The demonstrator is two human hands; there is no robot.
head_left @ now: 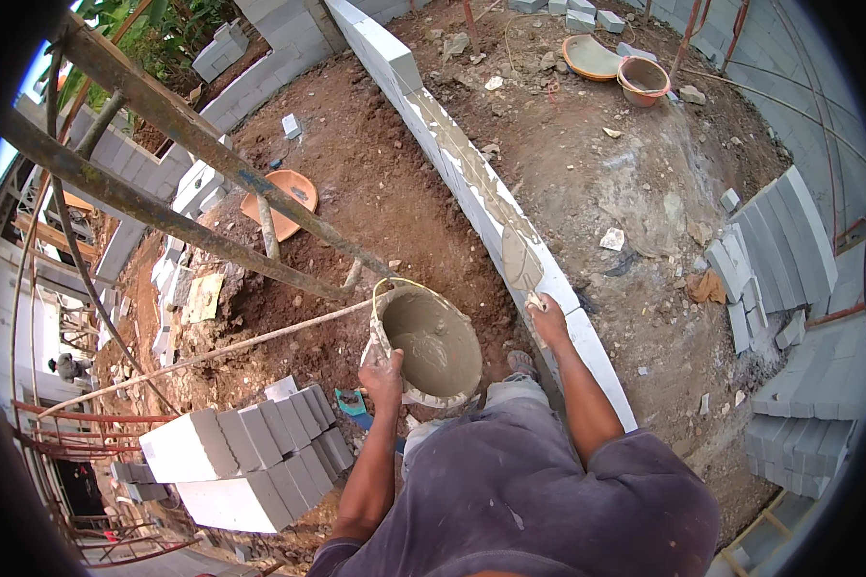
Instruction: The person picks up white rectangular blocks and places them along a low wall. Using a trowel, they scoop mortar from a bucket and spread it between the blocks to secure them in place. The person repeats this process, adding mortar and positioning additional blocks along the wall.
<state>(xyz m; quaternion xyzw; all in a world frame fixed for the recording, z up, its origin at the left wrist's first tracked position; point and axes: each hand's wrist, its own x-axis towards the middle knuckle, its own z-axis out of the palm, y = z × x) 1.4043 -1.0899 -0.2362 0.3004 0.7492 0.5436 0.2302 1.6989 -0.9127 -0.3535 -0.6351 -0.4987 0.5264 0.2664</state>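
Note:
My left hand [383, 377] grips the rim of a round bucket [473, 370] that holds wet grey mortar [428, 337]. My right hand [548, 319] is closed round the handle of a pointing trowel [522, 260]. The trowel's blade lies over the top of a low wall of pale blocks [570, 288], just ahead of my hand. Beyond the blade, a band of wet mortar [471, 165] runs along the wall's top. Farther off, a taller block [387, 60] stands on the same wall.
Rusty scaffold poles [192, 226] slant in from the left. Stacked blocks [260, 452] stand at lower left, more blocks [789, 240] at right. An orange basin [284, 204] lies on the soil. A mortar-filled basin [592, 56] and a bucket [643, 79] sit at far right.

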